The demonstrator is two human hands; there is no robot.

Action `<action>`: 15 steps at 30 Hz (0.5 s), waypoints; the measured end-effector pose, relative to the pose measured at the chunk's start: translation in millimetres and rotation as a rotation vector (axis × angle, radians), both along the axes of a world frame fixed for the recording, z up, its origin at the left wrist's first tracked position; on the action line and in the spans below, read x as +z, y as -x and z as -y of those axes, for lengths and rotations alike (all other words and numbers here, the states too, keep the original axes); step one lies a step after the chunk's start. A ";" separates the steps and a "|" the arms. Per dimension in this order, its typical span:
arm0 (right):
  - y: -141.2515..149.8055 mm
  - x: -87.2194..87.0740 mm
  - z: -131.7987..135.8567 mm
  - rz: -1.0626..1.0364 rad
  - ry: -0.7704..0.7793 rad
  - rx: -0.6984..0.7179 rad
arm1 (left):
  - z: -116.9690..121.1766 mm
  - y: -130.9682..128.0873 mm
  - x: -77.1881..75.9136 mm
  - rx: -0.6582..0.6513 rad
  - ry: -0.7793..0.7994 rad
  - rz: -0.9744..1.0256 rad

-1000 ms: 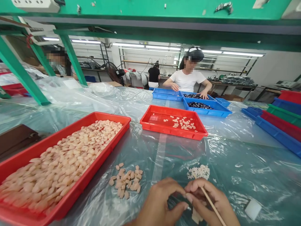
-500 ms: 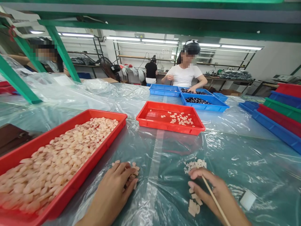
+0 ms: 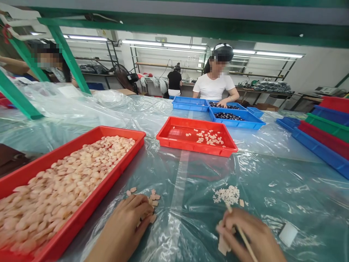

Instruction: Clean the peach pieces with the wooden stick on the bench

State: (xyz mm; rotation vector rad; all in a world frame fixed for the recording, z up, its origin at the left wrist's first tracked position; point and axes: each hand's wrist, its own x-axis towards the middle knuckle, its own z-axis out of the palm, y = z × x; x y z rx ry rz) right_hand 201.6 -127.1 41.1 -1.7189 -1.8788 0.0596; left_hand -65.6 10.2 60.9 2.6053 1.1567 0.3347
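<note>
My left hand lies over a small heap of pale pink pieces on the plastic-covered table, fingers curled down onto them. Whether it has one in its grip is hidden. My right hand is closed on a thin wooden stick, whose tip points at a little pile of white bits. A few pink pieces lie just left of that hand. To the left stands a big red tray full of the same pink pieces.
A second red tray with a few pieces sits mid-table. Behind it are blue trays where a person in a white shirt works. Stacked trays line the right edge. A white block lies at right. Green frame posts stand left.
My hands, together a second ago, have parted: the left went to the pink heap and stays on it. The right drew back toward me with the stick.
</note>
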 end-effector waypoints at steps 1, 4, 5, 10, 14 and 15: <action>-6.2 -0.6 -1.0 0.024 -0.002 -0.149 | -0.8 -0.1 0.0 -0.001 0.005 0.008; -26.4 -3.1 -4.8 0.132 0.024 -0.463 | -0.8 0.5 -1.4 -0.002 0.000 0.043; -31.7 -4.3 -6.3 0.150 0.042 -0.494 | 0.0 0.8 -1.9 0.004 -0.009 0.061; -41.9 -9.5 -12.8 0.126 0.077 -0.488 | 7.8 -3.8 1.6 0.037 -0.015 0.153; -42.0 -7.9 -10.5 0.082 0.085 -0.438 | 18.1 -20.2 8.5 -0.016 0.111 0.209; -41.0 -6.9 -9.0 0.064 0.089 -0.403 | 21.0 -25.5 9.4 -0.041 0.157 0.220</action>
